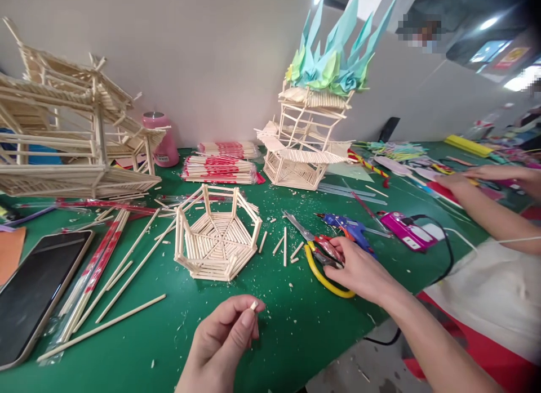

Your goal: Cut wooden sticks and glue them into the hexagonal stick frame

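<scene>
Between the thumb and forefinger of my left hand (230, 339) is a short piece of wooden stick (254, 306), its end showing. My right hand (353, 269) rests over the dark and red handles of the cutters (329, 249), fingers curled at them; whether it grips them firmly is unclear. Beside these lie scissors with yellow handles (323, 277) and a blue glue gun (349, 227). An open octagonal stick frame (220, 241) with a woven-looking floor stands beyond my left hand. Short cut sticks (285, 246) lie between it and the cutters.
A large stick building (97, 123) stands at left, a phone (40, 286) and long sticks (131, 269) before it. Behind are chopstick packs (222, 169), a pink bottle (163, 139) and a paper-topped stick tower (296, 162). At right are a pink power strip (408, 232) and another person's arms (486, 207).
</scene>
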